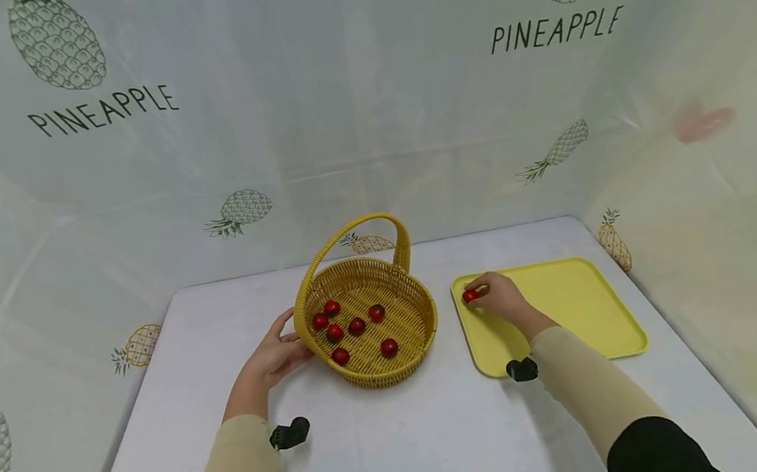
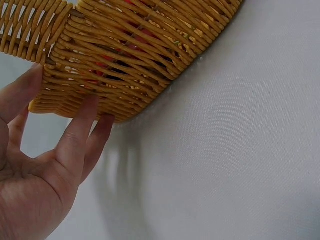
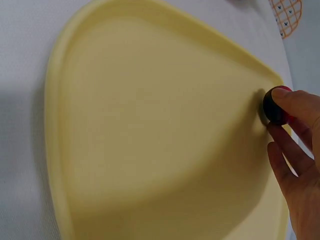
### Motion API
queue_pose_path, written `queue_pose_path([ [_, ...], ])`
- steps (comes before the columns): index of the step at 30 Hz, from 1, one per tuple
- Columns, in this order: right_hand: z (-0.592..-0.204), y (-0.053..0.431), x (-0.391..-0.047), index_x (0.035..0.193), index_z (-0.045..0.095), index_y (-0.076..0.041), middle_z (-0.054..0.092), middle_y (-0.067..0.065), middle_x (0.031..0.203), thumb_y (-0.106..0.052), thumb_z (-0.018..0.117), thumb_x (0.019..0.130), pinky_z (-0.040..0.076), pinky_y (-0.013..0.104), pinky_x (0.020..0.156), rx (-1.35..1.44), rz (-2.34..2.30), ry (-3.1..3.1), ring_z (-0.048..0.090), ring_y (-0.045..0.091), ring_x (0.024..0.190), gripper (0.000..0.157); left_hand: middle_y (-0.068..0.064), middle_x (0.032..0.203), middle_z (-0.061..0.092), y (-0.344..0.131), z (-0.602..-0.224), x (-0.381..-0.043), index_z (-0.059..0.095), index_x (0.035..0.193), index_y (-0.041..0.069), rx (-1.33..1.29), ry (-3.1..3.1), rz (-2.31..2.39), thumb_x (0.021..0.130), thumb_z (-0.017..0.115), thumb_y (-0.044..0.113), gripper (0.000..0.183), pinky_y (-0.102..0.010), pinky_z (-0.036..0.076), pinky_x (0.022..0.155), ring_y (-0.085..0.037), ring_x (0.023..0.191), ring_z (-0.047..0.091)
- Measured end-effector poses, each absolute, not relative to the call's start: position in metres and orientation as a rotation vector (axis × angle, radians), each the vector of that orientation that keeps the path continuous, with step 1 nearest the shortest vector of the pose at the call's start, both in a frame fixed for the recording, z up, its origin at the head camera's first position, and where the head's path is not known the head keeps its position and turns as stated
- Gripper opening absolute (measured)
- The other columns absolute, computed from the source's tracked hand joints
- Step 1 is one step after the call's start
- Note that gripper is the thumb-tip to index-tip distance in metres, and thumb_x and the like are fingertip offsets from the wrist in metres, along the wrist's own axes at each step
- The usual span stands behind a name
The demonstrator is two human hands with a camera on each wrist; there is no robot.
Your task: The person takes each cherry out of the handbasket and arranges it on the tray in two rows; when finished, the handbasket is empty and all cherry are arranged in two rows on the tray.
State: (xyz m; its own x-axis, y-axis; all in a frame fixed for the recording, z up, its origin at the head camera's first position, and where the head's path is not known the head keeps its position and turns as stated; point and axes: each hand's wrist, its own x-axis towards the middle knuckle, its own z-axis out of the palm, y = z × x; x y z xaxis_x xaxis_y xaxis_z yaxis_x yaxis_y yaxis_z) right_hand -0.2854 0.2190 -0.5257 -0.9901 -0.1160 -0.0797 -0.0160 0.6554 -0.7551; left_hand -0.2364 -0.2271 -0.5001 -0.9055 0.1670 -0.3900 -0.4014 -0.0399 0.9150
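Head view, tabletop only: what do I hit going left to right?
Left hand → yellow wicker basket with small red round items inside → yellow tray.

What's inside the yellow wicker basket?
Inside the yellow wicker basket: seven round red items, spread over its woven floor. The patches directly under them are covered and can't be seen.
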Motion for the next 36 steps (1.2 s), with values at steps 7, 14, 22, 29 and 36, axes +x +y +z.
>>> queue_pose_path([
  [7, -0.533, 0.220, -0.291, 0.115, 0.069, 0.001, 0.059, 0.020, 0.117, -0.002, 0.073, 0.086, 0.055, 0.038, 0.082, -0.097, -1.227, 2.756, 0.060, 0.035, 0.105, 0.029, -0.031, 0.142, 0.039, -0.227, -0.499, -0.235, 0.013, 0.157, 0.026, -0.259, 1.857, 2.005, 0.093, 0.061, -0.004, 0.086, -0.052, 0.040, 0.103, -0.025, 0.096, 0.065],
  [14, -0.530, 0.219, -0.290, 0.114, 0.069, 0.001, 0.059, 0.019, 0.116, -0.003, 0.074, 0.085, 0.055, 0.037, 0.081, -0.073, -1.259, 2.732, 0.060, 0.033, 0.104, 0.030, -0.032, 0.143, 0.038, -0.226, -0.499, -0.235, 0.011, 0.158, 0.025, -0.253, 1.840, 2.014, 0.093, 0.060, -0.005, 0.087, -0.053, 0.039, 0.103, -0.028, 0.100, 0.064],
  [22, -0.514, 0.220, -0.286, 0.116, 0.068, 0.000, 0.056, 0.021, 0.124, -0.008, 0.072, 0.089, 0.050, 0.047, 0.089, -0.150, -1.226, 2.775, 0.055, 0.038, 0.113, 0.029, -0.032, 0.144, 0.036, -0.226, -0.498, -0.234, 0.010, 0.158, 0.025, -0.250, 1.842, 2.015, 0.093, 0.060, -0.006, 0.088, -0.053, 0.039, 0.104, -0.027, 0.101, 0.064],
  [29, -0.492, 0.216, -0.285, 0.119, 0.067, 0.002, 0.059, 0.017, 0.124, -0.008, 0.071, 0.089, 0.050, 0.049, 0.090, -0.272, -1.265, 2.742, 0.053, 0.039, 0.115, 0.032, -0.033, 0.144, 0.035, -0.228, -0.499, -0.233, 0.009, 0.158, 0.024, -0.248, 1.836, 2.025, 0.092, 0.059, -0.008, 0.088, -0.052, 0.040, 0.102, -0.025, 0.098, 0.065],
  [36, -0.468, 0.204, -0.283, 0.115, 0.070, -0.004, 0.062, 0.013, 0.122, -0.009, 0.073, 0.087, 0.054, 0.043, 0.084, -0.381, -1.195, 2.739, 0.058, 0.033, 0.108, 0.028, -0.033, 0.144, 0.034, -0.227, -0.498, -0.234, 0.008, 0.158, 0.022, -0.211, 1.820, 2.023, 0.091, 0.059, -0.009, 0.090, -0.052, 0.040, 0.103, -0.028, 0.102, 0.063],
])
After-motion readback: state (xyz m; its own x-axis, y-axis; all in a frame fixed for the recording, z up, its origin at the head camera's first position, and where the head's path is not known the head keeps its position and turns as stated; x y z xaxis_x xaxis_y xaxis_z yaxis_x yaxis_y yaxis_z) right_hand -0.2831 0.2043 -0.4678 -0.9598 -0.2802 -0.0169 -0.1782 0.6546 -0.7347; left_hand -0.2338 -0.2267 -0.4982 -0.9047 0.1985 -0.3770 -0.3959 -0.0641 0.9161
